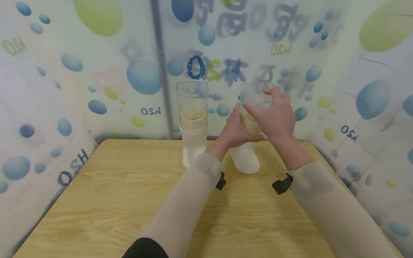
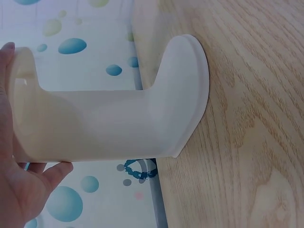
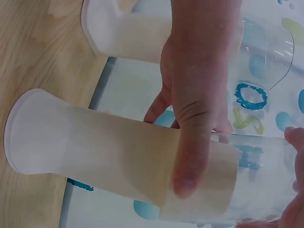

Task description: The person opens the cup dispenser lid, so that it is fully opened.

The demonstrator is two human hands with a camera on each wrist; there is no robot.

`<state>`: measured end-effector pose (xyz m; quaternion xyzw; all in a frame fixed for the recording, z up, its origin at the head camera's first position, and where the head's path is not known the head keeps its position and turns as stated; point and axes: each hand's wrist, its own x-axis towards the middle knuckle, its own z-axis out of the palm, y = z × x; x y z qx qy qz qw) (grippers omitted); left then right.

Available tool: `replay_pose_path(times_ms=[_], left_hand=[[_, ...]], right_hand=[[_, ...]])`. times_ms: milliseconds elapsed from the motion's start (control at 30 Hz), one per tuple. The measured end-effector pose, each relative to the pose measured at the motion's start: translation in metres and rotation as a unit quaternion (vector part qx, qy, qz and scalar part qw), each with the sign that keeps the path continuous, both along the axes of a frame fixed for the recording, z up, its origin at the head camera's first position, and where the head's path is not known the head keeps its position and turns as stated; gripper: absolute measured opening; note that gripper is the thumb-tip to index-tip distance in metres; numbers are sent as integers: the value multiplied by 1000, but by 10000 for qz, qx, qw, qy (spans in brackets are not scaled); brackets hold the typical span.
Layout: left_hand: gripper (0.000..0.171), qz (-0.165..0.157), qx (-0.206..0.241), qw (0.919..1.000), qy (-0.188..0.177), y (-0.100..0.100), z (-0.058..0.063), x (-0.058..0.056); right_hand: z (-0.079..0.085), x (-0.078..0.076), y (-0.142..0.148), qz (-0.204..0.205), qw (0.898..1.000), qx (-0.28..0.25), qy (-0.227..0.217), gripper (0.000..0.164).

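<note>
Toward the table's back stands a white stand (image 1: 244,157) with a flared foot and a cream upper part. A clear plastic cylinder (image 3: 263,164) fits around that cream top. My left hand (image 1: 235,129) grips the cylinder's lower end, its thumb lying across the front where the cream part shows through. Higher up, my right hand (image 1: 278,116) holds the clear wall near the rim, thumb and fingers spread around it. In the left wrist view, the stand's foot (image 2: 183,90) rests on the wood and my left hand (image 2: 14,180) wraps the upper end.
To the left stands a matching white stand (image 1: 194,148) with its own clear cylinder (image 1: 192,95) upright on top. Both are on a wooden table (image 1: 129,186), near its back edge. A wall covering with blue and green drops (image 1: 143,77) rises close behind.
</note>
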<state>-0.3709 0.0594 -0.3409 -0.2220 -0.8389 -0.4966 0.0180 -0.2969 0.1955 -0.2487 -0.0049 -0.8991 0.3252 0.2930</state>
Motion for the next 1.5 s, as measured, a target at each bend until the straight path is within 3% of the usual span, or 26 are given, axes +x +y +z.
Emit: replay_pose_path(times_ms=[300, 500, 700, 967, 1233, 1500], left_hand=[[152, -12, -146, 9997, 191, -3, -2, -3], [153, -150, 6, 9999, 73, -6, -2, -4], [154, -313, 156, 9994, -39, -12, 2, -6], [151, -562, 185, 9981, -140, -19, 1, -6], [140, -87, 462, 9986, -230, -12, -17, 3], [127, -91, 649, 9970, -400, -9, -23, 6]], right_hand=[[-1, 3, 5, 165, 9971, -740, -34, 83], [-1, 5, 5, 152, 9947, -930, 416, 79], [21, 10, 16, 95, 9855, -1364, 1005, 73], [33, 25, 39, -21, 9792, -1691, 1118, 66], [18, 35, 78, -427, 9754, -1920, 998, 66], [-31, 31, 120, -764, 9810, -1781, -101, 84]])
